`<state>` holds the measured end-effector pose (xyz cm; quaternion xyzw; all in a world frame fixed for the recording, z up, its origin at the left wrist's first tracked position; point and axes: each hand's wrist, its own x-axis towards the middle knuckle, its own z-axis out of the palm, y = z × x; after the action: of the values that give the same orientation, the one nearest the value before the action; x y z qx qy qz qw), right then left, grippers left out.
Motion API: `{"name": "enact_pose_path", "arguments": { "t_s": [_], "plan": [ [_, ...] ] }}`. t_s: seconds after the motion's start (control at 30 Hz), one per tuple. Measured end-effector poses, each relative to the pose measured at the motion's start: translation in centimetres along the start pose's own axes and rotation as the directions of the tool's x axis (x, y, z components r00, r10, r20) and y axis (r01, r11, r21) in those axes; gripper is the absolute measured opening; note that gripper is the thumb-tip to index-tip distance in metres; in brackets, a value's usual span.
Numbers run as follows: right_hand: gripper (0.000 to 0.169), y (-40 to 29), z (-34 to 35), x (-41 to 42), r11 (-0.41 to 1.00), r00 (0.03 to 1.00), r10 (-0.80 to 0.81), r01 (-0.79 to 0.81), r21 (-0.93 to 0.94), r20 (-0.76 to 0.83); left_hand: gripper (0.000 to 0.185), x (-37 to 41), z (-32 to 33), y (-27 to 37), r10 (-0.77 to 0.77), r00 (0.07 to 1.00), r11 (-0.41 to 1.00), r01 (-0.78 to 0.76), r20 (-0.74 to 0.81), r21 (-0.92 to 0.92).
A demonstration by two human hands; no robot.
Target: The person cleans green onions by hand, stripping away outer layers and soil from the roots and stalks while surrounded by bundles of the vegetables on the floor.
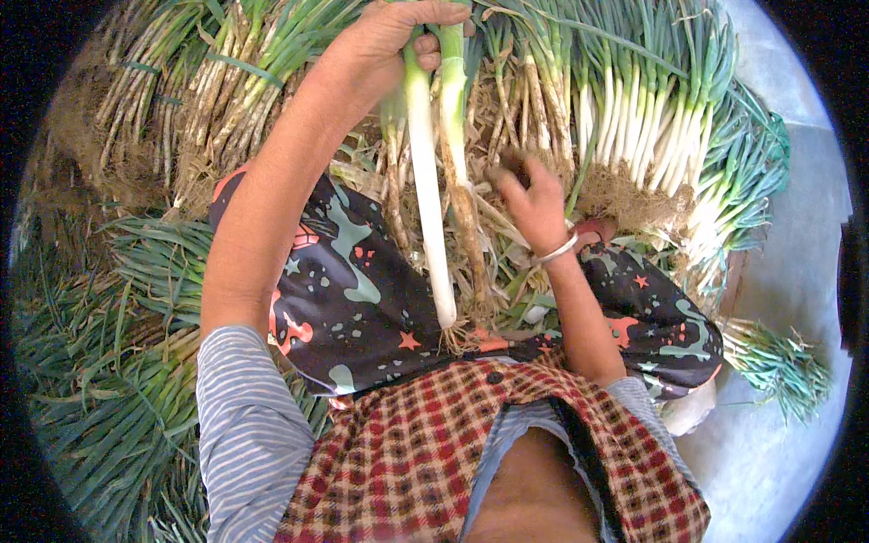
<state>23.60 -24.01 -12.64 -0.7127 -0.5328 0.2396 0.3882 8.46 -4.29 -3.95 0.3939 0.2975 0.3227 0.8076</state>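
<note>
Raised at the top middle, my left hand (424,30) grips the green upper parts of two scallions, which hang roots downward. One scallion (428,197) has a clean white stalk; the other scallion (464,210) is brown and dirty along its lower stalk. My right hand (533,197), with a bracelet on its wrist, is to the right of the brown stalk and apart from it. Its fingers are curled and partly blurred, so whether they hold anything is unclear. Behind both hands lie loose peeled skins (499,237) and soil-covered scallions (543,102).
White-stalked scallions (638,129) lie at the upper right, with more scallions (781,366) on the pale floor (760,461) at the right. Unclean scallions (231,81) fill the upper left, and leafy bundles (115,421) the lower left. A patterned black cloth (380,298) covers my lap.
</note>
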Motion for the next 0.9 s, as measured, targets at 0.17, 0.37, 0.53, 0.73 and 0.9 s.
{"name": "enact_pose_path", "arguments": {
  "t_s": [0.17, 0.37, 0.53, 0.73, 0.9],
  "plan": [
    [0.028, -7.3, -0.6, 2.6, 0.994, 0.997, -0.082, 0.081, 0.072, 0.007, 0.01, 0.0, 1.0, -0.8, -0.003, 1.0, 1.0, 0.003, 0.013, -0.014],
    [0.026, -6.5, 0.1, 3.1, 0.928, 0.985, -0.166, 0.174, -0.329, 0.052, 0.009, -0.3, 1.9, -1.6, 0.074, 0.996, 0.996, -0.071, -0.054, 0.052],
    [0.027, -6.3, 0.8, 2.9, 0.961, 0.977, -0.204, 0.189, -0.204, -0.056, 0.009, -0.6, 1.6, -1.4, 0.105, 0.993, 0.991, -0.101, -0.049, 0.092],
    [0.025, -6.4, 0.5, 2.8, 0.986, 0.984, -0.153, 0.159, 0.059, -0.096, 0.01, -1.1, 1.7, -1.2, 0.104, 0.994, 0.994, -0.103, -0.024, 0.039],
    [0.026, -6.4, 0.1, 3.1, 0.96, 0.977, -0.204, 0.186, -0.21, -0.067, 0.009, -0.4, 1.6, -2.1, 0.087, 0.995, 0.996, -0.085, -0.04, 0.037]
  ]
}}
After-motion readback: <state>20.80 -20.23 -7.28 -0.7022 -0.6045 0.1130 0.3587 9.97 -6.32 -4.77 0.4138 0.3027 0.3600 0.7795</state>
